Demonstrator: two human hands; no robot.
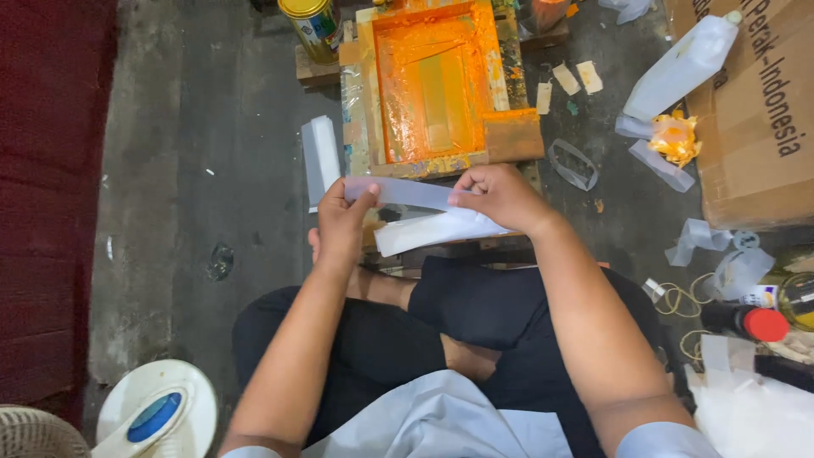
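1. white-ish translucent plastic strip [407, 192], thin and flat, is pinched at both ends: left hand [341, 222] has thumb and fingers closed on its left end, right hand [500, 197] is clamped on the right end. it's stretched out level between them, just in front of the frame.
2. right below the strip there's a small pile of white plastic sheets [437, 229] resting near the knees, touching or nearly touching the right hand, hard to say which.
3. orange ink-covered wooden screen printing frame [432, 85] sits on the grey concrete floor [195, 170] straight ahead, a gold-lidded tin can [312, 25] at its far left corner and another stack of white strips [321, 157] to its left.
4. looks to me like the step in hand is picking one strip off the pile and squaring it up. i'd guess the next move needs it kept flat and lined up before it goes near that wet ink, so no sagging or twisting.
5. off to the right: brown cardboard box [755, 110], loose scraps, a red-capped bottle [746, 322].
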